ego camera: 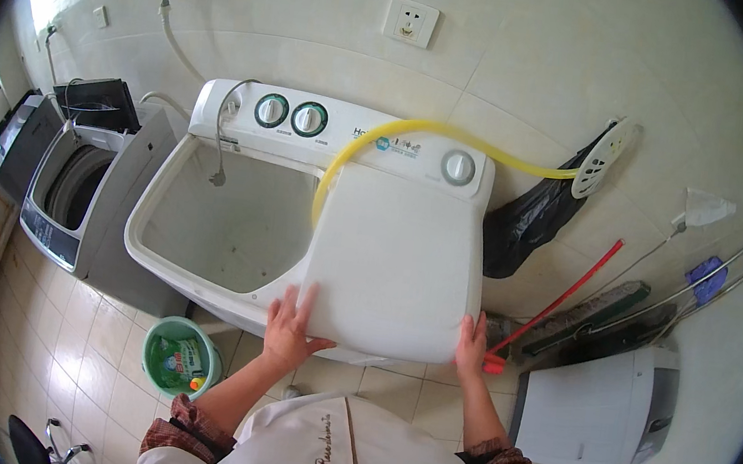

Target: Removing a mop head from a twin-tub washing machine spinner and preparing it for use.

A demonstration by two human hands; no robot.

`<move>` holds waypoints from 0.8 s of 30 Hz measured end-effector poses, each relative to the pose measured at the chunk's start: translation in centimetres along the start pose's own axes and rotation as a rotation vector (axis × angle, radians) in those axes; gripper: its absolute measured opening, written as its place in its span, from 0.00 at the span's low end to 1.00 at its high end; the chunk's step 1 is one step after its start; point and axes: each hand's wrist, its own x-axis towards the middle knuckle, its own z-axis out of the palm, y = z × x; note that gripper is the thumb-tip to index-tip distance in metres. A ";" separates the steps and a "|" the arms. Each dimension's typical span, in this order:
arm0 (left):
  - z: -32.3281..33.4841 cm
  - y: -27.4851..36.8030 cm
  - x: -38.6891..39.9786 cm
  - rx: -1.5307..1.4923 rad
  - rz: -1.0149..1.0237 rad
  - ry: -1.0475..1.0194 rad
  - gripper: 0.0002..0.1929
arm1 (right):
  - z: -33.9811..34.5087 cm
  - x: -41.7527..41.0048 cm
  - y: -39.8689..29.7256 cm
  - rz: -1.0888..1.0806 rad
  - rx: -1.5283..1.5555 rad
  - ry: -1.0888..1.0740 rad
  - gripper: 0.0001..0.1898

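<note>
A white twin-tub washing machine stands before me, its left wash tub uncovered. A white lid covers the right side. My left hand lies at the lid's front left corner, fingers spread over the rim and thumb along the front edge. At the front right corner, my right hand touches the edge; whether it grips there is unclear. A yellow hose arches over the control panel and dips into the tub. A power cord's plug hangs inside the tub.
Left stands a grey top-loading washer with its lid raised. A green bucket holding a green packet is on the floor. Rightward are a black bag, a red-handled tool, mops and a grey-white appliance.
</note>
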 end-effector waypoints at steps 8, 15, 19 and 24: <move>0.0 -0.2 -0.1 0.030 0.027 -0.039 0.55 | -0.1 -0.5 -1.2 -0.020 0.080 -0.009 0.36; -0.1 0.0 0.0 0.013 0.047 -0.019 0.55 | 0.1 -0.3 -0.8 -0.012 -0.012 0.034 0.34; 0.5 -0.8 -0.2 0.018 0.059 0.010 0.55 | 0.0 -1.0 -2.1 -0.040 0.044 0.016 0.35; 0.2 -0.1 -0.1 0.008 0.052 0.013 0.53 | 0.0 -0.5 -0.5 -0.038 -0.012 0.022 0.35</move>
